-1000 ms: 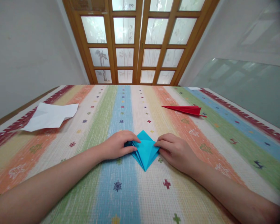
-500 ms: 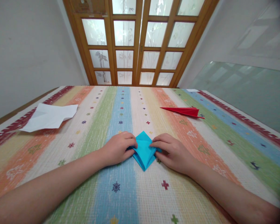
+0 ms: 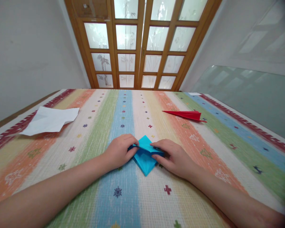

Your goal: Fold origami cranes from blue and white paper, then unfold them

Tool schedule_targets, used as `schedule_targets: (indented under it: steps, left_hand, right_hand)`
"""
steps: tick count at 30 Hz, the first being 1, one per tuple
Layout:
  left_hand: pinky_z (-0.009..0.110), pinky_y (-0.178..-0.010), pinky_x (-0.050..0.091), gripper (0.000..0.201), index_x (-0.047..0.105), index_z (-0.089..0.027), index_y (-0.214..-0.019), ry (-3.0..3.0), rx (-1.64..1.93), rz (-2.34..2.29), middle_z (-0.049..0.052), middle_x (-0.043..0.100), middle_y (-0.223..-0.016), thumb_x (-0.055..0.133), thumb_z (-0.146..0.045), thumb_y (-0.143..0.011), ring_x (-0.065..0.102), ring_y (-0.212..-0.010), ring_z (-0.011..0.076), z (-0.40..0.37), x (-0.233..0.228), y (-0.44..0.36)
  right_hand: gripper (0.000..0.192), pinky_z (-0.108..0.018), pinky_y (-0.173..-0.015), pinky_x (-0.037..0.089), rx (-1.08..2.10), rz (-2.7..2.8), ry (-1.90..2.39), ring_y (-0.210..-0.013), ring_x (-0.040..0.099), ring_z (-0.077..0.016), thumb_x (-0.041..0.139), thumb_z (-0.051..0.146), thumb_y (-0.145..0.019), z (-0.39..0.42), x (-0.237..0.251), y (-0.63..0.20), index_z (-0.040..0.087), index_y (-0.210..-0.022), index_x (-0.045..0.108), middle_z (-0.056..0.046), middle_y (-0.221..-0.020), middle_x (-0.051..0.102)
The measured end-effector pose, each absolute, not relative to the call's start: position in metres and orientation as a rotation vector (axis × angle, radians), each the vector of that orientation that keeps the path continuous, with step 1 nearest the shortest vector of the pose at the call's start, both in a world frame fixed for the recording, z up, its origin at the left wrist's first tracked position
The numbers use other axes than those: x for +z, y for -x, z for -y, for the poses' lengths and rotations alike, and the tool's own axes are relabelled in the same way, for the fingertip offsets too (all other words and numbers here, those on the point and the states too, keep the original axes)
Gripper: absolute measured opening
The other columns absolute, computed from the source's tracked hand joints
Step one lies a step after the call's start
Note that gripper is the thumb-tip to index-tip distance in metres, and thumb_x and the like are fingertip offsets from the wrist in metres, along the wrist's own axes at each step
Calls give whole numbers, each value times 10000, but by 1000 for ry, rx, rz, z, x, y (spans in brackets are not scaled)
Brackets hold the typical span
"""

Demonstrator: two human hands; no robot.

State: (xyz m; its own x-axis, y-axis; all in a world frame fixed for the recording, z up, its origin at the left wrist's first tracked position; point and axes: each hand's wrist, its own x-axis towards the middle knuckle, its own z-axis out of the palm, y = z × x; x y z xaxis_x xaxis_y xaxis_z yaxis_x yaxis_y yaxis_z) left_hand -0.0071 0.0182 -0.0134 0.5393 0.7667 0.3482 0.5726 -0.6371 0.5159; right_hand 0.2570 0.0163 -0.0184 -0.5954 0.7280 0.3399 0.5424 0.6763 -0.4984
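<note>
Resting on the striped tablecloth (image 3: 204,177) near the person's edge of the table, the blue folded paper (image 3: 144,160) lies flat between both hands, a kite-like shape whose long axis runs from the person outward, one tip pointing back toward the body and the other toward the wooden door (image 3: 137,44). The left hand (image 3: 120,152) sits on the paper's left side with fingers curled in, thumb and forefinger closed narrowly on the left corner of the upper flap. The right hand (image 3: 173,156) comes in from the right side, its forefinger stretched flat across the top layer toward the middle and its thumb tucked beneath at the right edge, so it too is pinching paper and not open. The fingertips of the two hands nearly meet over the upper half of the sheet, leaving the lower tip bare and pointing at the person (the exact crease under the fingers is hidden). Both hands are about equally near; the paper lies directly under and between the fingers, neither ahead nor aside of them, and any fold would run across or along that near-to-far axis.

Well apart on the far right lies a red folded paper (image 3: 186,115), long and pointed, lying crosswise with its sharp end toward the left. Far off to the left, a creased white sheet (image 3: 49,120) rests near the cloth's dark red border
</note>
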Motion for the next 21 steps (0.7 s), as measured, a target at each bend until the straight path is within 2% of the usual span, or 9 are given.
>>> schedule_targets:
  steps: [5, 9, 13, 15, 21]
  left_hand:
    - [370, -852, 472, 88, 640, -193, -998, -2460, 834, -1146, 57, 669, -962, 585, -211, -933, 604, -937, 220, -17, -13, 4]
    - [398, -842, 476, 259, 617, -196, -1137, -2451, 807, -1279, 71, 653, -995, 656, -261, -889, 604, -941, 244, -16, -14, 5]
    - [399, -808, 470, 375, 595, -199, -1214, -2426, 740, -1361, 64, 662, -960, 686, -270, -857, 606, -890, 246, -16, -15, 6]
    - [381, -777, 462, 347, 603, -207, -1205, -2411, 727, -1383, 51, 660, -915, 661, -255, -867, 605, -846, 232, -17, -15, 6]
    - [332, -700, 434, 162, 620, -206, -1019, -2372, 767, -1427, 19, 624, -817, 618, -213, -858, 588, -778, 206, -20, -16, 4]
  right_hand:
    - [251, -370, -847, 508, 471, 2312, 1061, -952, 658, -215, 561, 227, -953, -15, -20, -253, 212, -1186, 650, -78, -1037, 713]
    - [230, -350, -827, 503, 487, 2301, 1052, -930, 658, -204, 517, 195, -964, -14, -19, -253, 217, -1136, 669, -67, -1004, 713]
    - [183, -312, -736, 483, 489, 2284, 1081, -816, 643, -182, 504, 205, -978, -13, -17, -253, 203, -1037, 677, -48, -885, 696]
    - [174, -302, -704, 468, 494, 2278, 1092, -777, 631, -175, 500, 229, -990, -12, -16, -252, 199, -1001, 671, -40, -845, 685]
    - [144, -304, -692, 461, 491, 2300, 1065, -785, 637, -186, 523, 243, -981, -6, -14, -245, 205, -1010, 659, -46, -858, 697]
